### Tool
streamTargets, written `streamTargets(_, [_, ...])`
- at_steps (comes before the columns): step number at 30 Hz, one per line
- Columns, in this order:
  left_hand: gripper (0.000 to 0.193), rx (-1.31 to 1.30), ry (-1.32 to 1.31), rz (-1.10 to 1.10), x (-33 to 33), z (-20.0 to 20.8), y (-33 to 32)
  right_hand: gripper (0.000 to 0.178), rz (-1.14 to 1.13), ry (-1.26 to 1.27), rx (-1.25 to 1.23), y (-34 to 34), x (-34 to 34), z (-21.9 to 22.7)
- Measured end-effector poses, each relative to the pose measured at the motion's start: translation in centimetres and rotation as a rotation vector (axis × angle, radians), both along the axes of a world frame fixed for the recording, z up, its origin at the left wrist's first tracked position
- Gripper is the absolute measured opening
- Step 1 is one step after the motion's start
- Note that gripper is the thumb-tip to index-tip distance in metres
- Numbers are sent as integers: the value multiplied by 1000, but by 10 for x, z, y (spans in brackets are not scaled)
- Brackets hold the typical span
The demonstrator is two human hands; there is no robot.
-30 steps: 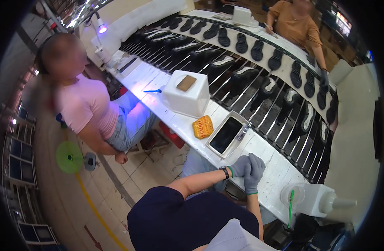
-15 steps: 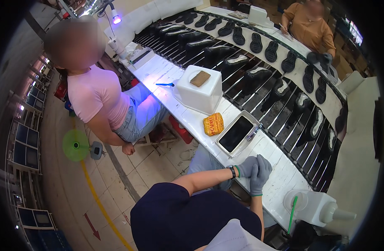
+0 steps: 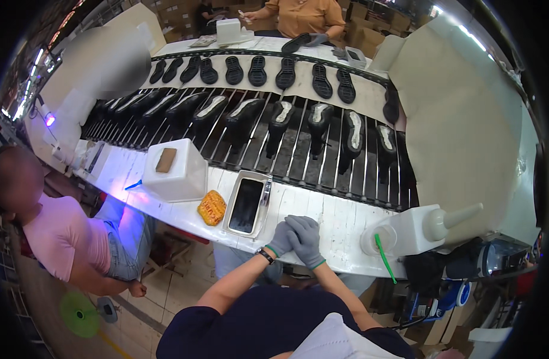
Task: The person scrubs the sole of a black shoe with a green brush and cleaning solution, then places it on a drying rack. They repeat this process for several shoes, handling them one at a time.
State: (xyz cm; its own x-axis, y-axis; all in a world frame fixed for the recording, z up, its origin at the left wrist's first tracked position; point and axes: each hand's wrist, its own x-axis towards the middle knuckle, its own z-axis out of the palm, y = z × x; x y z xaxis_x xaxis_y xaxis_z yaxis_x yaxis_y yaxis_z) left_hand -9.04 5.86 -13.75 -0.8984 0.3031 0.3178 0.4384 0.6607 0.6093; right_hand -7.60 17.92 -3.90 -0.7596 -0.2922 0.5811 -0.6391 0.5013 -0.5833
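My left hand (image 3: 279, 240) and my right hand (image 3: 308, 246), both in grey knit gloves, are clasped together at the near edge of the white table (image 3: 340, 224). Their fingers are closed over each other, and no object shows between them. A black band is on my left wrist. Just beyond and left of them is a shallow white tray (image 3: 228, 220) with a flat, dark rectangular surface inside. A slim brush-like tool (image 3: 267, 190) leans at its right side. Beside the tray lies a crumpled yellow packet (image 3: 212, 207) with red print.
Beyond the table, a roller conveyor (image 3: 298, 170) carries black shoe uppers (image 3: 319, 122); black soles (image 3: 258, 70) line a pale belt. A white box (image 3: 177, 173) stands left. A white bottle (image 3: 415, 227) and green-handled tool (image 3: 383, 257) are right. A person in pink (image 3: 65, 233) sits left; another (image 3: 310, 17) works opposite.
My view has swung to the right, so the table and conveyor appear further left. My hands stay clasped. Across the conveyor, the person's gloved hand is now at a sole.
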Motion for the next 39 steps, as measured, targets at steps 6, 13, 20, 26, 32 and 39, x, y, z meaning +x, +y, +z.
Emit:
streamTargets(6, [24,-2,-58,-3,0,4,0,34,-3,-24,-18,-2,1,0])
streamTargets(13, [25,-88,-17,-2,2,9,2,34,4,-35,-27,0,3,3])
streamTargets(20, [23,82,-56,8,3,6,0,36,9,-39,-6,-2,3,1])
streamTargets(26, [23,26,-70,18,1,12,2,36,7,-46,-8,-1,2,0])
streamTargets(32, [25,73,-297,-66,-4,28,-1,48,-7,-101,-95,6,0,-18])
streamTargets(39, [107,996,-706,-414,-38,111,-20,81,-100,-374,-829,10,-9,-32])
